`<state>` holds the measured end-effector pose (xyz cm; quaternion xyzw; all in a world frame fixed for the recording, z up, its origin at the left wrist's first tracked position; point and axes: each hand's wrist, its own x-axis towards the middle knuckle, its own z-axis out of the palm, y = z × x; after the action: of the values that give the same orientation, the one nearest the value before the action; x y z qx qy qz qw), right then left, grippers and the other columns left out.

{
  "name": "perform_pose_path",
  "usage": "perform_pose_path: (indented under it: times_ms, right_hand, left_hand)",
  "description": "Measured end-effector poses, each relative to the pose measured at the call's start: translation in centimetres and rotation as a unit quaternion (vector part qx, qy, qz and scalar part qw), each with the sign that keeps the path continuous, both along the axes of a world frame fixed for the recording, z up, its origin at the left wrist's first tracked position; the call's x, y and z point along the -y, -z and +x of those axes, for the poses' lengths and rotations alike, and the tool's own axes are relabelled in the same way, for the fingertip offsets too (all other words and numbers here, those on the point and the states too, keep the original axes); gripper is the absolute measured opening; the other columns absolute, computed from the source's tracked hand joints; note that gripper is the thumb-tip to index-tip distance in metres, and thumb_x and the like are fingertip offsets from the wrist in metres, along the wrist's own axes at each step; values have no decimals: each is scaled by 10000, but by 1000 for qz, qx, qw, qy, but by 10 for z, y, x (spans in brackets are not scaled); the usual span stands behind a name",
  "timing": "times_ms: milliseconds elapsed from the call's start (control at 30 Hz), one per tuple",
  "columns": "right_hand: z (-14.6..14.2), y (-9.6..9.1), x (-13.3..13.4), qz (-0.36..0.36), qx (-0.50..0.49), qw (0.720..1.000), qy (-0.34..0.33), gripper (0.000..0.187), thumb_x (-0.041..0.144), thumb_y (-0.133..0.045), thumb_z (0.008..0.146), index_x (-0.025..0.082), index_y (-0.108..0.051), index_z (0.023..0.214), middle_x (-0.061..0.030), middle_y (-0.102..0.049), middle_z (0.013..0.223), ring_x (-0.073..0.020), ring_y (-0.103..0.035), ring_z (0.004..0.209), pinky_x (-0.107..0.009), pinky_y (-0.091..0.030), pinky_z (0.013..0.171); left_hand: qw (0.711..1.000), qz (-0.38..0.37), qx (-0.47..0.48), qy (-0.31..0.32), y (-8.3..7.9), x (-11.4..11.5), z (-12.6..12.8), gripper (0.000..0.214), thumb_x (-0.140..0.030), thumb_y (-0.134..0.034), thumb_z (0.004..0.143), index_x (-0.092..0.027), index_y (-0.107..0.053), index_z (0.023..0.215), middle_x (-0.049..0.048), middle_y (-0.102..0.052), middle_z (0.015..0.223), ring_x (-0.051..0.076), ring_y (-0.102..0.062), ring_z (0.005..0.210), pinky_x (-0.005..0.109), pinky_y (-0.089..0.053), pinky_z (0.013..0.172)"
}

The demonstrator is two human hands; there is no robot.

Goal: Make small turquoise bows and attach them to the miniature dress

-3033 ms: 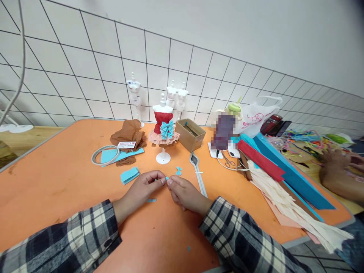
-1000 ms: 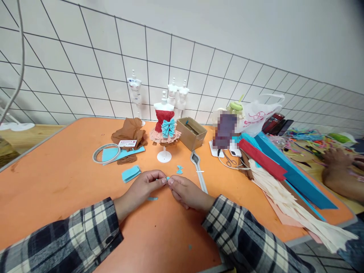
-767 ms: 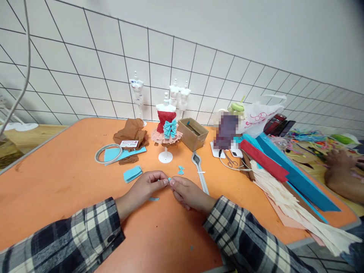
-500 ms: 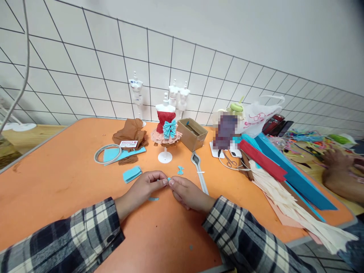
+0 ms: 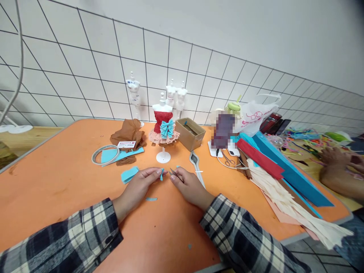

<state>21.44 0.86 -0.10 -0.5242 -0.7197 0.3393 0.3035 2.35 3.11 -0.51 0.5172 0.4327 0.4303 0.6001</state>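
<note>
pinching a blue scrap point(image 5: 162, 174) below frame centre, left hand point(image 5: 138, 185) faces right hand point(image 5: 190, 186) gripping a pointed tool point(image 5: 173, 172).

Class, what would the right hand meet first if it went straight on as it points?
Probably the blue piece or the left hand pinching it, just beyond the pointed tool in the right hand; depth is unclear here.

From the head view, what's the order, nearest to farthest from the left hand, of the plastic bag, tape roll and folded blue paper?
1. Folded blue paper: just left of the left hand.
2. Tape roll: farther left.
3. Plastic bag: far back, right.
</note>
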Motion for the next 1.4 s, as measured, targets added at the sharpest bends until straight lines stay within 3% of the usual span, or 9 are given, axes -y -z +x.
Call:
perform_pose_path:
  times_ms: [100, 200, 367, 467, 600, 800, 1100, 1300, 1400]
  right_hand:
    - [4, 1, -1, 45, 132, 990, 12, 179, 385, -528, 907, 222, -518, 980, 18, -572, 717, -149, -526, 650, -249, -254, 576]
    - [6, 0, 1, 56, 195, 979, 16, 238, 385, -562, 889, 223, -520, 1058, -2, -619, 744, -163, -549, 645, -259, -236, 569]
    - [5, -3, 4, 95, 240, 966, -11, 169, 365, -628, 839, 206, -588, 803, -33, -615, 757, -188, -546, 743, -284, -288, 624]
    - [3, -3, 6, 122, 211, 970, -17, 151, 312, -686, 764, 193, -601, 803, -46, -604, 851, -211, -532, 874, -302, -353, 740]
    - [-1, -3, 4, 122, 96, 987, 31, 158, 175, -633, 739, 191, -604, 893, -15, -579, 840, -176, -522, 833, -292, -387, 763]
    - [-6, 6, -3, 1, -91, 994, 56, 123, 305, -633, 808, 184, -644, 829, 15, -541, 702, -118, -482, 646, -235, -385, 597]
    - [-10, 13, -2, 24, -104, 993, 52, 59, 240, -634, 774, 183, -628, 758, 14, -558, 702, -112, -488, 642, -232, -398, 598]
    - [-15, 14, -1, -2, -116, 993, 28, 41, 219, -633, 760, 186, -608, 757, 39, -533, 651, -91, -441, 576, -210, -369, 545]
    - [-15, 14, -1, 8, -121, 992, 35, 27, 201, -621, 756, 188, -601, 743, 48, -511, 626, -87, -422, 558, -203, -348, 521]
  left_hand:
    - [1000, -10, 9, -16, 3, -2, 0, 406, -540, -697, 744, -152, -742, 857, 86, -737, 870, 231, -637, 866, 376, -461, 897]
    - [999, 0, -36, -21, 5, -3, -1, 399, -536, -686, 763, -155, -740, 865, 54, -704, 800, 208, -617, 821, 344, -459, 860]
    - [997, 20, -70, -16, 1, -3, -1, 367, -526, -653, 785, -165, -712, 799, 45, -685, 793, 207, -604, 823, 318, -454, 834]
    - [992, 48, -120, 10, -4, 0, 1, 363, -529, -630, 788, -173, -698, 763, 40, -681, 771, 210, -602, 793, 307, -460, 795]
    - [983, 71, -160, 50, -8, 3, 3, 377, -537, -597, 793, -174, -690, 754, 37, -683, 748, 207, -602, 755, 292, -466, 743]
    - [976, 89, -177, 91, -10, 5, 5, 381, -530, -566, 806, -177, -699, 752, 42, -685, 747, 193, -592, 724, 274, -463, 708]
    - [981, 84, -156, 82, -7, 5, 6, 353, -497, -567, 815, -171, -676, 734, 42, -664, 737, 199, -580, 750, 280, -448, 729]
    - [984, 76, -142, 70, 1, 2, 2, 335, -476, -577, 832, -169, -660, 728, 26, -638, 726, 183, -548, 731, 268, -429, 704]
    - [989, 65, -108, 74, 5, 1, 0, 330, -474, -574, 854, -166, -681, 801, 33, -643, 774, 189, -558, 776, 278, -437, 744]
